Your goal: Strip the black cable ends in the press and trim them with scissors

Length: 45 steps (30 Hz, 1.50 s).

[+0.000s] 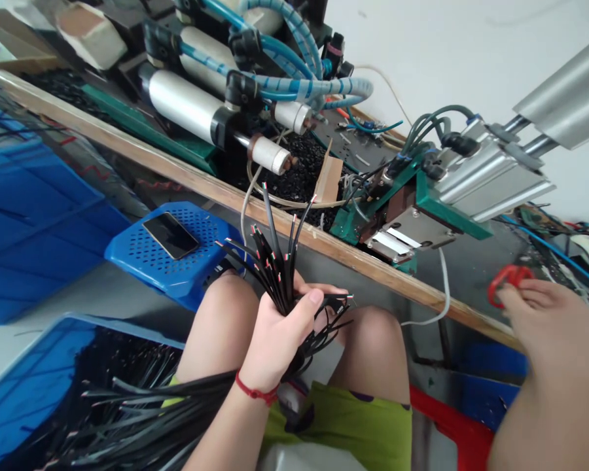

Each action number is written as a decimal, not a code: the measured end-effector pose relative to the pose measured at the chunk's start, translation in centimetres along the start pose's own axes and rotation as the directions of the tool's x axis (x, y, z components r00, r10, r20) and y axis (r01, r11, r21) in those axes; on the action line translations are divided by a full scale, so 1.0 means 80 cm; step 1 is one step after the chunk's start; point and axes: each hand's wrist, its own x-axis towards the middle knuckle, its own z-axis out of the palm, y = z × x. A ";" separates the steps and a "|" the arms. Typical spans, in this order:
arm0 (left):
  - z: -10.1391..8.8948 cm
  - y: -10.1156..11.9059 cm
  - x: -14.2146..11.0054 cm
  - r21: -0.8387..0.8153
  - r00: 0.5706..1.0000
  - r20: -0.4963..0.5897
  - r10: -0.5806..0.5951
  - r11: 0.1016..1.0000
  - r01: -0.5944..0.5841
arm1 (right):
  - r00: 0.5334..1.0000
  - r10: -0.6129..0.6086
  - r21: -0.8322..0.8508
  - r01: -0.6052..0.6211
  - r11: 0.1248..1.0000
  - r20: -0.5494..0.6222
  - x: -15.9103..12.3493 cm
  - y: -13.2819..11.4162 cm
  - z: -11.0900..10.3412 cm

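My left hand grips a bundle of black cables above my knees. Their stripped ends show red, white and green cores and fan upward toward the bench edge. The cables' long tails trail down to my left over my lap. My right hand is out at the right by the bench edge, fingers closed on a small red ring-shaped object. What that object is, I cannot tell.
A wooden-edged bench carries pneumatic cylinders with blue hoses and a green-framed press unit. A phone lies on a blue perforated stool. A blue bin of black cables sits lower left.
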 end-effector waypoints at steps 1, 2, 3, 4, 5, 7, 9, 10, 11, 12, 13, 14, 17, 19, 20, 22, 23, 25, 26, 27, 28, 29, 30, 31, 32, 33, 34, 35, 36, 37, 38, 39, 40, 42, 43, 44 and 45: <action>-0.001 0.000 0.000 0.003 1.000 -0.002 0.014 1.000 -0.014 | 0.999 0.045 0.133 -0.041 0.990 -0.023 -0.025 -0.012 -0.003; -0.001 0.000 0.000 0.004 1.000 -0.006 0.023 1.000 -0.023 | 0.993 0.119 0.368 -0.100 0.925 -0.028 -0.054 -0.024 -0.003; -0.001 0.000 0.000 0.000 1.000 -0.009 0.021 1.000 -0.021 | 0.983 0.174 0.551 -0.119 0.826 -0.049 -0.086 -0.036 0.001; -0.001 0.000 0.000 -0.009 1.000 -0.012 0.008 1.000 -0.008 | 0.984 0.168 0.630 -0.169 0.758 0.063 -0.119 -0.048 0.009; -0.001 0.000 0.000 -0.020 1.000 -0.016 -0.010 1.000 0.010 | 0.972 0.123 0.680 -0.227 0.697 0.198 -0.152 -0.060 0.020; -0.001 0.000 0.000 -0.034 0.999 -0.026 -0.041 0.999 0.040 | 0.901 -0.020 0.701 -0.323 0.636 0.433 -0.207 -0.082 0.046; -0.001 0.000 -0.001 -0.036 0.998 -0.036 -0.045 0.998 0.044 | 0.795 -0.182 0.701 -0.371 0.610 0.579 -0.241 -0.102 0.070; 0.000 0.000 -0.002 -0.035 0.998 -0.042 -0.041 0.999 0.040 | 0.743 -0.249 0.699 -0.383 0.604 0.622 -0.250 -0.110 0.077; 0.000 0.000 -0.002 -0.035 0.998 -0.045 -0.037 0.999 0.036 | 0.694 -0.304 0.697 -0.393 0.599 0.652 -0.254 -0.117 0.082; 0.000 0.001 -0.003 -0.039 0.998 -0.046 -0.032 0.999 0.030 | 0.664 -0.338 0.698 -0.398 0.595 0.667 -0.255 -0.123 0.084; 0.000 0.002 -0.003 -0.044 0.999 -0.047 -0.026 0.999 0.024 | 0.654 -0.353 0.701 -0.398 0.592 0.669 -0.254 -0.127 0.083; 0.001 0.003 -0.003 -0.052 0.999 -0.048 -0.020 0.998 0.018 | 0.641 -0.370 0.704 -0.399 0.588 0.672 -0.252 -0.129 0.082; 0.001 0.006 -0.003 -0.077 0.999 -0.051 -0.006 0.997 0.002 | 0.605 -0.426 0.719 -0.399 0.569 0.673 -0.246 -0.129 0.077; 0.001 0.007 -0.004 -0.076 0.998 -0.056 -0.014 0.997 0.010 | 0.585 -0.461 0.731 -0.399 0.554 0.668 -0.245 -0.125 0.078; 0.000 0.007 -0.004 -0.067 0.998 -0.056 -0.019 0.998 0.015 | 0.589 -0.465 0.738 -0.395 0.547 0.660 -0.245 -0.123 0.079; 0.000 0.006 -0.005 -0.046 0.998 -0.051 -0.026 0.999 0.023 | 0.600 -0.469 0.749 -0.391 0.534 0.648 -0.246 -0.122 0.082; -0.001 0.006 -0.006 -0.039 0.999 -0.046 -0.027 0.999 0.025 | 0.601 -0.470 0.751 -0.392 0.531 0.646 -0.247 -0.122 0.082; 0.000 0.003 -0.006 -0.039 0.999 -0.038 -0.027 0.999 0.026 | 0.592 -0.473 0.748 -0.400 0.530 0.652 -0.248 -0.124 0.082; 0.000 0.002 -0.007 -0.045 0.999 -0.038 -0.029 0.999 0.027 | 0.587 -0.472 0.744 -0.406 0.531 0.657 -0.248 -0.126 0.081; 0.000 0.002 -0.007 -0.055 0.999 -0.037 -0.029 0.998 0.027 | 0.583 -0.473 0.741 -0.409 0.532 0.661 -0.248 -0.127 0.080; 0.001 0.001 -0.007 -0.065 0.999 -0.037 -0.030 0.997 0.028 | 0.579 -0.472 0.738 -0.413 0.534 0.665 -0.249 -0.128 0.080; 0.001 0.000 -0.007 -0.074 0.999 -0.036 -0.033 0.997 0.030 | 0.575 -0.475 0.738 -0.415 0.532 0.666 -0.249 -0.128 0.080; 0.001 0.000 -0.007 -0.078 0.999 -0.032 -0.040 0.996 0.038 | 0.574 -0.482 0.743 -0.415 0.525 0.662 -0.250 -0.128 0.080; 0.001 0.000 -0.007 -0.079 0.999 -0.027 -0.047 0.996 0.045 | 0.576 -0.495 0.754 -0.412 0.512 0.651 -0.250 -0.128 0.080; 0.001 0.000 -0.007 -0.078 0.998 -0.022 -0.053 0.996 0.051 | 0.579 -0.508 0.766 -0.408 0.497 0.638 -0.251 -0.127 0.081; 0.001 0.000 -0.007 -0.077 0.998 -0.019 -0.059 0.995 0.057 | 0.584 -0.520 0.779 -0.403 0.481 0.623 -0.252 -0.126 0.083; 0.000 0.000 -0.007 -0.076 0.998 -0.017 -0.062 0.995 0.060 | 0.592 -0.526 0.789 -0.399 0.467 0.610 -0.253 -0.126 0.084; 0.000 0.000 -0.007 -0.074 0.998 -0.015 -0.062 0.995 0.061 | 0.599 -0.529 0.796 -0.396 0.457 0.601 -0.253 -0.125 0.085; 0.000 0.000 -0.007 -0.071 0.998 -0.015 -0.062 0.996 0.061 | 0.602 -0.529 0.799 -0.395 0.453 0.598 -0.254 -0.124 0.085; 0.000 0.000 -0.007 -0.067 0.998 -0.016 -0.061 0.996 0.059 | 0.604 -0.528 0.800 -0.395 0.451 0.596 -0.254 -0.124 0.085; -0.001 -0.001 -0.007 -0.061 0.998 -0.016 -0.058 0.997 0.057 | 0.606 -0.530 0.802 -0.394 0.449 0.594 -0.254 -0.125 0.085; -0.001 -0.002 -0.008 -0.054 0.998 -0.017 -0.053 0.997 0.052 | 0.604 -0.531 0.802 -0.393 0.451 0.594 -0.254 -0.125 0.084; -0.001 -0.003 -0.008 -0.050 0.999 -0.018 -0.047 0.998 0.046 | 0.605 -0.531 0.802 -0.387 0.456 0.594 -0.253 -0.126 0.083; -0.002 -0.005 -0.008 -0.046 0.999 -0.017 -0.033 0.998 0.032 | 0.619 -0.526 0.805 -0.353 0.477 0.583 -0.252 -0.129 0.081; -0.002 -0.006 -0.008 -0.046 1.000 -0.014 -0.028 0.999 0.027 | 0.628 -0.524 0.807 -0.329 0.492 0.575 -0.251 -0.130 0.079; -0.002 -0.006 -0.007 -0.045 1.000 -0.012 -0.025 0.999 0.025 | 0.638 -0.523 0.808 -0.303 0.505 0.565 -0.251 -0.131 0.078; -0.002 -0.007 -0.007 -0.044 1.000 -0.011 -0.025 0.999 0.025 | 0.644 -0.524 0.810 -0.281 0.516 0.557 -0.250 -0.132 0.077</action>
